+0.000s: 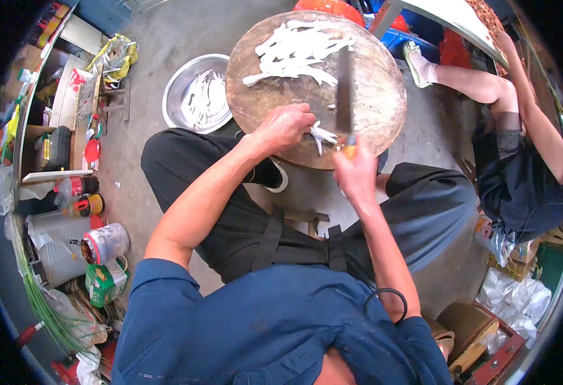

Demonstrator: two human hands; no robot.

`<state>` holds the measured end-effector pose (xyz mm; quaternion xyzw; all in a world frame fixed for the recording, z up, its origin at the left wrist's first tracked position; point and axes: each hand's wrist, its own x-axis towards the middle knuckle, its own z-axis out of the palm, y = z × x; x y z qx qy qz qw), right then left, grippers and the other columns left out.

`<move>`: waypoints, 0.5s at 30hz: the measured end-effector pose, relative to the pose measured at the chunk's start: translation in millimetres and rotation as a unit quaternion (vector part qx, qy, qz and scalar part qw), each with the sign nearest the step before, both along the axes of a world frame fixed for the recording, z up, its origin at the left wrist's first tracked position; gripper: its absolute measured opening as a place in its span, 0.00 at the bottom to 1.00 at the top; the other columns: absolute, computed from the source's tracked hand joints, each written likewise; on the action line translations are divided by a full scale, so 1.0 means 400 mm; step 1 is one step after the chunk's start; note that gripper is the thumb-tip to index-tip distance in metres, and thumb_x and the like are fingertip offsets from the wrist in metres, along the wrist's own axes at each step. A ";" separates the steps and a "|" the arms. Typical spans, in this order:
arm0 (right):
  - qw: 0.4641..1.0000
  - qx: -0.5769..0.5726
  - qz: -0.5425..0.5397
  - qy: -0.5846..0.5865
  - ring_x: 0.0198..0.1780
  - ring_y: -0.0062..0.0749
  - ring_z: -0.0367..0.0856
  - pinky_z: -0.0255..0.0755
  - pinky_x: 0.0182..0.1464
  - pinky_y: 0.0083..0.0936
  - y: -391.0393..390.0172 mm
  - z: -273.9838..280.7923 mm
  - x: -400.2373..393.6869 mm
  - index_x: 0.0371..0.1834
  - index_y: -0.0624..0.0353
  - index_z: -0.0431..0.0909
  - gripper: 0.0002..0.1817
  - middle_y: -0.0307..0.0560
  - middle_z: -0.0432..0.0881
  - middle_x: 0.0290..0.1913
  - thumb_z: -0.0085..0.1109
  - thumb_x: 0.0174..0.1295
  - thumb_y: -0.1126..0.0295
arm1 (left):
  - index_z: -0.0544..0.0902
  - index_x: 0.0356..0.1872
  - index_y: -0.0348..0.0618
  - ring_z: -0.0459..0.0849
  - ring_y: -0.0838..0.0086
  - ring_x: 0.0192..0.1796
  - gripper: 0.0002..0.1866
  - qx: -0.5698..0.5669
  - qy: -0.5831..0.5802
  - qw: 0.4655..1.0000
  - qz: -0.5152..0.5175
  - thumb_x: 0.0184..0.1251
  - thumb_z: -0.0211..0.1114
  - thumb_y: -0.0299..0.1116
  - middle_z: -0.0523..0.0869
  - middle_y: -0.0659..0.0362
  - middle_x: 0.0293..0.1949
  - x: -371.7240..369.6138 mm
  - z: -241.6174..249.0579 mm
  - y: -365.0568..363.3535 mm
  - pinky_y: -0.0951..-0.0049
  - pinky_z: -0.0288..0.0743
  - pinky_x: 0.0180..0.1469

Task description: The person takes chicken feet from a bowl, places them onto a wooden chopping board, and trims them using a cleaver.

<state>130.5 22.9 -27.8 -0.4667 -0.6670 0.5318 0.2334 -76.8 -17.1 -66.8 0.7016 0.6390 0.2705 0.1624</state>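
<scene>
On the round wooden chopping block (384, 77), my left hand (284, 126) is closed on a pale chicken foot (322, 136), its toes spread toward the right. My right hand (356, 174) grips the yellowish handle of a cleaver (345, 93), whose blade points away from me, blurred, just right of that foot. A heap of white chicken feet (297, 51) covers the far part of the block. Small pale bits lie near the blade. Left of the block, a metal basin (172, 96) on the floor holds more white pieces.
Another person's leg (467, 83) and arm are at the right, beside a raised tray (451, 19) of reddish-brown items. Shelves with jars and bottles (76, 186) line the left. Green stalks (44, 308) lie lower left. Red and blue tubs (333, 8) stand behind the block.
</scene>
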 end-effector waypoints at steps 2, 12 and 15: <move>0.998 -0.018 0.027 -0.054 0.15 0.22 0.74 0.67 0.17 0.24 -0.003 -0.027 0.003 0.45 0.63 0.74 0.13 0.39 0.75 0.19 0.57 0.56 0.75 | 0.79 0.31 0.38 0.80 0.50 0.41 0.05 0.001 0.012 1.000 -0.001 0.62 0.63 0.29 0.76 0.50 0.34 0.000 0.003 0.004 0.55 0.75 0.41; 0.995 -0.089 0.025 -0.045 0.15 0.22 0.73 0.67 0.19 0.23 0.044 0.040 0.026 0.44 0.65 0.75 0.14 0.40 0.76 0.22 0.57 0.54 0.76 | 0.81 0.34 0.39 0.79 0.53 0.46 0.03 0.015 -0.012 0.999 -0.026 0.60 0.62 0.25 0.75 0.51 0.37 -0.016 0.009 -0.011 0.58 0.74 0.45; 0.999 -0.039 0.009 -0.019 0.16 0.23 0.75 0.69 0.17 0.25 0.053 0.022 0.042 0.46 0.65 0.76 0.15 0.44 0.79 0.23 0.58 0.55 0.73 | 0.81 0.34 0.40 0.78 0.54 0.48 0.04 0.083 -0.003 0.991 -0.106 0.58 0.62 0.22 0.77 0.52 0.40 -0.015 -0.003 0.029 0.59 0.74 0.47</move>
